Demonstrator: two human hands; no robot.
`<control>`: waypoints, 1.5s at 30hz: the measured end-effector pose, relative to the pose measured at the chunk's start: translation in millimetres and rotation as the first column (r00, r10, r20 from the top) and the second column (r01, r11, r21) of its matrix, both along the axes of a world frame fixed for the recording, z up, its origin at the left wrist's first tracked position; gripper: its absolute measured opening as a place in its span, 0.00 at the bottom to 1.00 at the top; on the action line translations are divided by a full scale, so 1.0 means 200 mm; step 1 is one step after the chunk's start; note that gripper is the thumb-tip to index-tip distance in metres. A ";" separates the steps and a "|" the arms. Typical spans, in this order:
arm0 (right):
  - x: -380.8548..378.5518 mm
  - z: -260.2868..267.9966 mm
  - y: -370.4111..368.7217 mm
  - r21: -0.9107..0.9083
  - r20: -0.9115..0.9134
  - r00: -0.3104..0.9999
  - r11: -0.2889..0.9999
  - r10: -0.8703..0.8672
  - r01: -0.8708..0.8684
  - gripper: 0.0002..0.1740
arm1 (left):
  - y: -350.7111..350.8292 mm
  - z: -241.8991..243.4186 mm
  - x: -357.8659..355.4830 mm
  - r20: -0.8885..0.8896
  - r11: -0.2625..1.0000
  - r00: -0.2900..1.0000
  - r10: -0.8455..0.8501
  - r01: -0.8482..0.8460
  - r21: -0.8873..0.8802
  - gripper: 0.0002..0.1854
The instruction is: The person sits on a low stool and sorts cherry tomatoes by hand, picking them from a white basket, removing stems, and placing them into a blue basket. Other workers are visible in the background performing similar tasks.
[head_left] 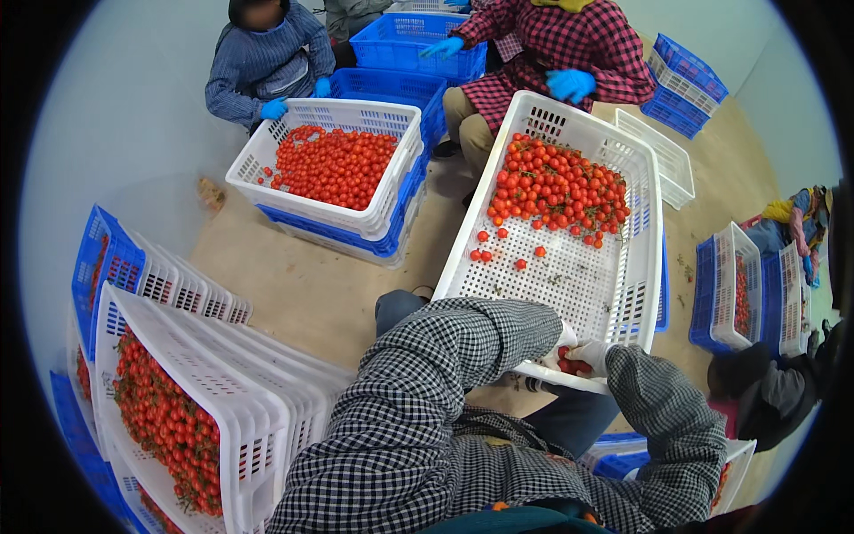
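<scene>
My left hand point(566, 335), white-gloved and largely covered by its checkered sleeve, meets my right hand point(592, 354) at the near end of a large white perforated plastic crate point(650, 247). Several red cherry tomatoes point(574, 364) are cupped between the two gloved hands, just inside the near rim. Which fingers bear on which tomato is hard to make out. At the crate's far half lies a heap of cherry tomatoes point(554, 183), some on green stems. A few loose tomatoes point(520, 264) and stem bits are scattered on the crate floor nearer to me.
Ahead on the left, a person's blue-gloved hand point(273, 109) rests on a white crate point(320, 193) of tomatoes. Another person's blue-gloved hand point(570, 85) is beyond my crate. Stacked crates point(260, 394) with tomatoes stand close at my left. More crates point(724, 287) stand at right.
</scene>
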State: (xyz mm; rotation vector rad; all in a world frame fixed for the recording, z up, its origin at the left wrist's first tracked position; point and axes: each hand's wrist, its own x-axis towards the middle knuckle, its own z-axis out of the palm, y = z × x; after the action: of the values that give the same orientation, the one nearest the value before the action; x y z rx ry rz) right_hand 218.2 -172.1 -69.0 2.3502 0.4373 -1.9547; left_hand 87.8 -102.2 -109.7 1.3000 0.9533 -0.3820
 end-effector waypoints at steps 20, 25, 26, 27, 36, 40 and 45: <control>-0.57 0.72 0.45 0.540 0.715 0.588 -0.235 -0.379 -0.808 0.14 | 0.45 0.62 -0.29 0.293 0.299 0.072 0.953 -0.356 -0.885 0.14; -0.56 0.79 0.47 0.433 0.699 0.534 -0.313 -0.475 -0.845 0.17 | 0.48 0.69 -0.28 0.395 0.407 0.106 0.913 -0.146 -0.902 0.19; -0.56 0.77 0.47 0.428 0.699 0.532 -0.316 -0.478 -0.847 0.17 | 0.48 0.68 -0.28 0.412 0.418 0.106 0.905 -0.045 -0.907 0.19; -0.55 0.76 0.47 0.418 0.693 0.529 -0.326 -0.489 -0.848 0.17 | 0.47 0.68 -0.27 0.363 0.369 0.131 0.923 -0.023 -0.929 0.19; -0.48 0.72 0.50 0.441 0.767 0.493 -0.220 -0.411 -0.870 0.15 | 0.48 0.63 -0.26 0.359 0.343 0.181 0.915 0.116 -0.932 0.21; -0.49 0.75 0.51 0.439 0.794 0.480 -0.194 -0.373 -0.877 0.18 | 0.45 0.61 -0.27 0.813 0.757 0.208 0.544 -0.538 -0.370 0.21; -0.39 0.75 0.56 0.616 0.642 0.679 -0.287 -0.355 -0.733 0.22 | 0.50 0.66 -0.25 0.267 0.287 0.135 0.954 -0.163 -0.944 0.17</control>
State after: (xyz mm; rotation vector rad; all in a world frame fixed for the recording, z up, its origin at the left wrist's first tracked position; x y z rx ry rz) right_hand 139.6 -59.8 81.8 2.5357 3.0471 0.3274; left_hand 38.3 -2.1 21.4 -0.0183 0.2527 0.6120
